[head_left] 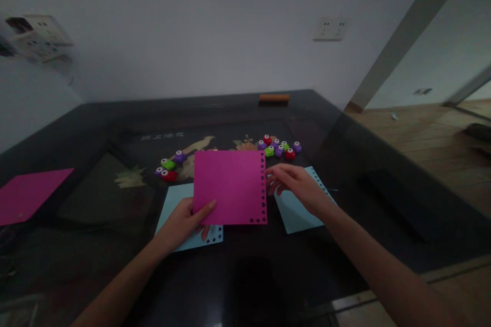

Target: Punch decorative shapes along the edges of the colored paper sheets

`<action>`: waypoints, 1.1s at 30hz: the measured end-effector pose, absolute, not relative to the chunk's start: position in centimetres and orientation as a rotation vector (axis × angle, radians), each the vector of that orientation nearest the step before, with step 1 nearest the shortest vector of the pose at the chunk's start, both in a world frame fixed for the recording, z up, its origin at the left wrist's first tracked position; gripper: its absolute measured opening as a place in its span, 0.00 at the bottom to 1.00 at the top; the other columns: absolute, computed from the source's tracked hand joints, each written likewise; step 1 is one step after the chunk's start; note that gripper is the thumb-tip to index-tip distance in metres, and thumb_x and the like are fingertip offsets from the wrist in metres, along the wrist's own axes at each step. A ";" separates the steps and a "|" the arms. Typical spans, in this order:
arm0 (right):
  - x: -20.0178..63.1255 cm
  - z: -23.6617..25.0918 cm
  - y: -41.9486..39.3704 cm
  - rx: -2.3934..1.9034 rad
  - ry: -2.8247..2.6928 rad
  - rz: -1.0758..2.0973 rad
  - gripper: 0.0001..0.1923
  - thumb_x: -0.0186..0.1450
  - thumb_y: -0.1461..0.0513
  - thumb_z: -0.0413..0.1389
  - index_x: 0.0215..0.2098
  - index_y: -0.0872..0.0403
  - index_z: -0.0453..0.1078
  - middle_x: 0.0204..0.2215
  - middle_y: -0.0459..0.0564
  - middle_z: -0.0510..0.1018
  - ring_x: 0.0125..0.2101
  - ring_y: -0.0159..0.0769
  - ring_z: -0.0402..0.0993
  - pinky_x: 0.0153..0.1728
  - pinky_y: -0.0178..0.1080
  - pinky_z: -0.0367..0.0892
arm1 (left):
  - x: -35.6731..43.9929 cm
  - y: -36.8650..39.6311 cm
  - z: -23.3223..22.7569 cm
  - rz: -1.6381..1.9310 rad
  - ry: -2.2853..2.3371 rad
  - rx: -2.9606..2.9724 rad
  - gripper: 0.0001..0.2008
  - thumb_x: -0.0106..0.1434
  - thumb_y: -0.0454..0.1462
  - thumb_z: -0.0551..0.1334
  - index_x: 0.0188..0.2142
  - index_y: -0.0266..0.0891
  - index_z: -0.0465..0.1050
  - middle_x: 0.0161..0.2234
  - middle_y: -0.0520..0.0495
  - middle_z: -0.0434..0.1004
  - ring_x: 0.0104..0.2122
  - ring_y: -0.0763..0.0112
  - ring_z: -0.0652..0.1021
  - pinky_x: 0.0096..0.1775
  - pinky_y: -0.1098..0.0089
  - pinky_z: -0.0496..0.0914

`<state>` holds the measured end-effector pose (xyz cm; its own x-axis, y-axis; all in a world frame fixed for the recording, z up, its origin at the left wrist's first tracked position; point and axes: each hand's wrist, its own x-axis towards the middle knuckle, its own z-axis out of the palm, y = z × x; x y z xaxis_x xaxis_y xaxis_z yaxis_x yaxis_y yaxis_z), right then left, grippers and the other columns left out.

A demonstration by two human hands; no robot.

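My left hand (184,222) pinches the lower left corner of a magenta paper square (230,186) and holds it up above the dark table (95,204). Punched shapes run down the sheet's right edge and along the bottom right. My right hand (297,186) hovers at that right edge with fingers loosely spread, over a light blue sheet (295,217) with punched holes. A second light blue sheet (174,204) with star holes lies under my left hand. Small coloured craft punches sit behind the paper, one cluster (280,147) to the right, another (169,166) to the left.
Another magenta sheet (26,194) lies at the table's left edge. An orange-brown block (273,97) rests at the far edge by the wall. A wall socket (330,29) is above it. Wooden floor lies to the right.
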<state>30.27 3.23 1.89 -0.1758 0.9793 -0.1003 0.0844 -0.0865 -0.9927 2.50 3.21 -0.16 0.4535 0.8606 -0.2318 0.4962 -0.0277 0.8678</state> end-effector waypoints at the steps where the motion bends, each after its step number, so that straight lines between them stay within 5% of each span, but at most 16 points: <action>1: 30.6 1.8 2.9 -1.253 -1.358 1.380 0.16 0.64 0.52 0.51 0.39 0.55 0.72 0.31 0.51 0.79 0.26 0.32 0.75 0.27 0.36 0.65 | 2.5 3.2 -0.2 0.453 1.200 1.682 0.28 0.63 0.53 0.50 0.14 0.38 0.65 0.11 0.51 0.66 0.15 0.75 0.65 0.22 0.74 0.61; 26: 29.5 -0.1 1.8 -1.323 -1.268 1.602 0.07 0.55 0.59 0.62 0.28 0.54 0.71 0.22 0.44 0.76 0.24 0.31 0.74 0.29 0.36 0.69 | 3.1 2.9 0.1 0.418 1.284 1.848 0.26 0.62 0.47 0.53 0.10 0.40 0.65 0.12 0.53 0.67 0.17 0.75 0.68 0.27 0.74 0.63; 33: 29.1 -0.3 1.5 -1.270 -1.336 1.656 0.07 0.57 0.59 0.61 0.33 0.53 0.75 0.31 0.47 0.81 0.30 0.35 0.76 0.33 0.37 0.70 | 3.7 2.4 0.5 0.420 1.234 1.771 0.24 0.61 0.48 0.54 0.11 0.41 0.63 0.12 0.52 0.69 0.16 0.73 0.68 0.27 0.72 0.64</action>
<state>29.09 1.46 -0.34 -0.3181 0.9058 -0.2798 0.0823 -0.2676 -0.9600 3.69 2.42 0.49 0.4421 0.8721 -0.2097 0.5628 -0.0876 0.8219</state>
